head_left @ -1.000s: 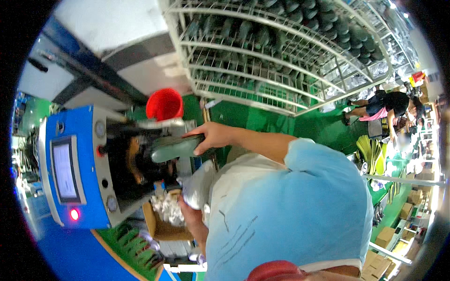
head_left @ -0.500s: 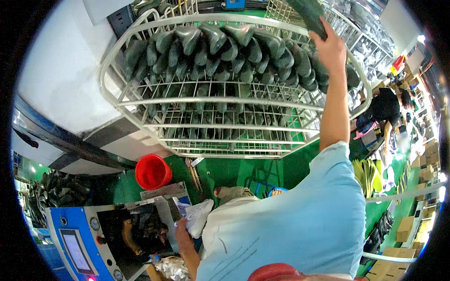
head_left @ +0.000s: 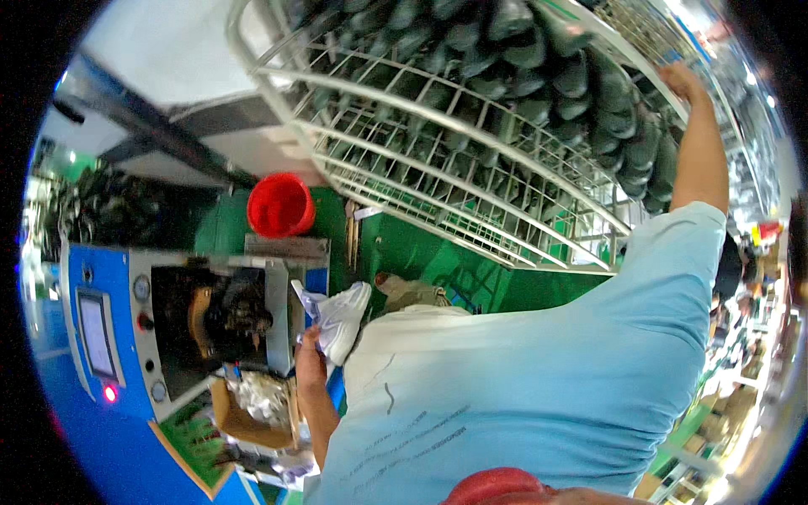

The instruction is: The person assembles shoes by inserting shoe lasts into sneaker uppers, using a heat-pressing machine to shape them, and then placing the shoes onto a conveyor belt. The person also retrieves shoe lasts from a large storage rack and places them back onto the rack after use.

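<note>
Left hand (head_left: 310, 358): closed on white shoe (head_left: 345, 320), beside blue machine (head_left: 119, 324) | Right hand (head_left: 683, 82): at rack (head_left: 362, 85), far edge, grip unclear | Risk: slack one-handed grip could drop shoe

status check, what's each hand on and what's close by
Left hand: grip on white shoe. Right hand: out by the rack, contact unclear. Dark shoe-shaped pieces crowd that rack.
</note>
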Available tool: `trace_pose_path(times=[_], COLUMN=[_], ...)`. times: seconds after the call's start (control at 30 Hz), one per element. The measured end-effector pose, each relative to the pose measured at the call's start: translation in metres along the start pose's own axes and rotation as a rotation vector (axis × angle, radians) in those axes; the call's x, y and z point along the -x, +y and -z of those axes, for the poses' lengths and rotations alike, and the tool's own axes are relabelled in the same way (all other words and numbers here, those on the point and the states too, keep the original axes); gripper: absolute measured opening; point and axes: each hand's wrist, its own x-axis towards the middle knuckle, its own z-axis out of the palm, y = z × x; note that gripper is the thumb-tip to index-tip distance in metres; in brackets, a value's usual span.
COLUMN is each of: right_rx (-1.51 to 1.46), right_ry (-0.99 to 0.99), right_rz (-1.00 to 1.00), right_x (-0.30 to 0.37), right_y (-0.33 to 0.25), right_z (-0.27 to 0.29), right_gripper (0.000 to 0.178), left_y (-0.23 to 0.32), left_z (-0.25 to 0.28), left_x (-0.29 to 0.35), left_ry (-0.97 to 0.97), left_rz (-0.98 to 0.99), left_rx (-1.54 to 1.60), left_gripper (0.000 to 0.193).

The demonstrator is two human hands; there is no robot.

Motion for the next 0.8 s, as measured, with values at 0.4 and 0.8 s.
trace_pose_path(times=[0.4, 0.8], right_rx=[-0.151, -0.536], right_ry=[0.396, -0.216], right_rz=[0.413, 0.882], right_x=[0.077, 0.408], right_y=[-0.196, -0.657], right_z=[0.044, -0.095], right_gripper=[0.064, 0.037], left_y=[-0.146, -0.290], left_z=[0.256, 0.448], left_x=[0.145, 0.185], left_ry=[0.629, 0.993], left_rz=[-0.228, -0.026], left_rx=[0.371, -0.116], left_gripper=[0.028, 0.052])
